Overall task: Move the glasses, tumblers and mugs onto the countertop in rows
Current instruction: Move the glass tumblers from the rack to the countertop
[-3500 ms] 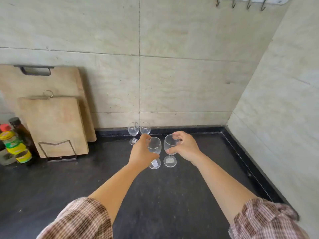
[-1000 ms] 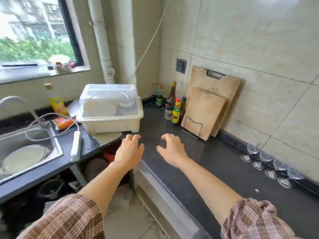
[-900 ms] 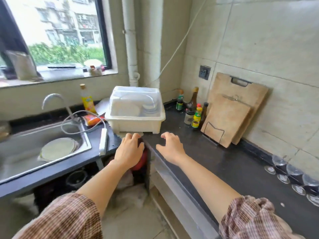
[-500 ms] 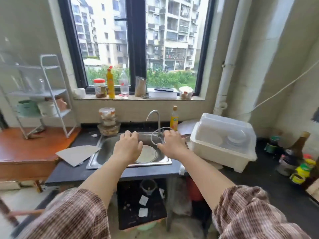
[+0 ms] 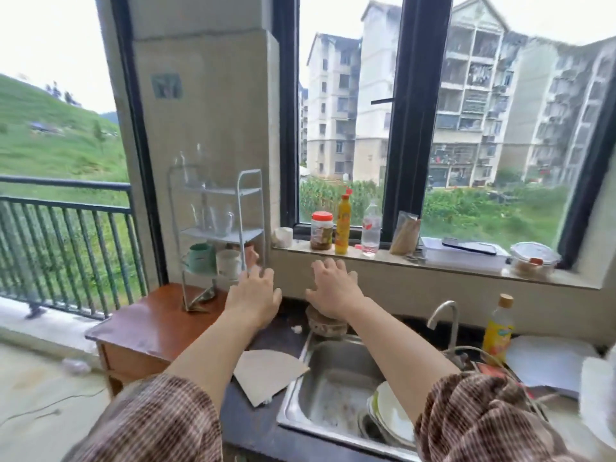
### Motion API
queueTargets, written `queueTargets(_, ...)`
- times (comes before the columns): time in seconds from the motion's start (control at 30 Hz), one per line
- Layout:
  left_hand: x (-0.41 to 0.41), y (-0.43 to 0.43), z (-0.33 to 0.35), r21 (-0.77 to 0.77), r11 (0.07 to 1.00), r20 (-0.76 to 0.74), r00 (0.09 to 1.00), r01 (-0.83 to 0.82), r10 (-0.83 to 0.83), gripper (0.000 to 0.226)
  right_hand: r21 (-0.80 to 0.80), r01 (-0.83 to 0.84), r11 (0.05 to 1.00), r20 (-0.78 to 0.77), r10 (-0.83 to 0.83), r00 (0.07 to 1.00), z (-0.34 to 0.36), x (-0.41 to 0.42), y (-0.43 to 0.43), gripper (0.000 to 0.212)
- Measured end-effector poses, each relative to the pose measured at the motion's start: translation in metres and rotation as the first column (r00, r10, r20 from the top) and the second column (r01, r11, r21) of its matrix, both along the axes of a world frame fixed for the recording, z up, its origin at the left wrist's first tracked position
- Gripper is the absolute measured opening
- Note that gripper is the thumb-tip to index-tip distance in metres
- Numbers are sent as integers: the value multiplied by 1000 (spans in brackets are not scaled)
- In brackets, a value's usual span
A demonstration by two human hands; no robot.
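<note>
Swung further left since a moment ago, now reaching empty, loosely spread left hand [image 5: 255, 291] and right hand [image 5: 333, 288] toward white wire rack [image 5: 233, 233] on brown wooden bench [image 5: 156, 318], stocked with clear glass tumblers [image 5: 215, 218] mid-shelf and green and white mugs [image 5: 199, 258] below: light, slick, breakable, best gripped round the body.

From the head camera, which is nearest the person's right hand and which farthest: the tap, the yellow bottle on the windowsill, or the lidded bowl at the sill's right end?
From the right hand:
1. Yellow bottle, on the sill just above it.
2. Tap, to the right, at the sink.
3. Lidded bowl, far right of the sill.
</note>
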State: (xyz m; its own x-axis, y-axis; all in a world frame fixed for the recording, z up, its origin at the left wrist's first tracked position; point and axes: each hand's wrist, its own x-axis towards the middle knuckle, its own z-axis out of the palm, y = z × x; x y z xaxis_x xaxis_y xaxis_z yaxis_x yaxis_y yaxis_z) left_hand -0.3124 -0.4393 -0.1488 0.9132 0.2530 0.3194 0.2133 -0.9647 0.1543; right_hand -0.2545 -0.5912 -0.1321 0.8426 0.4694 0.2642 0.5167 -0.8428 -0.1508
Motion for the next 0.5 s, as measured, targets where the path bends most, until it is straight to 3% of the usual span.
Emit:
queueTargets(0.17, 52, 77, 30, -4, 998, 63, 996, -57, 57, 44, 1, -75, 997, 64, 75, 995, 29, 62, 76, 60)
queueTargets(0.5, 150, 231, 72, -100, 990, 201, 973, -96, 115, 48, -5, -172, 985, 190, 169, 967, 86, 159, 221, 49)
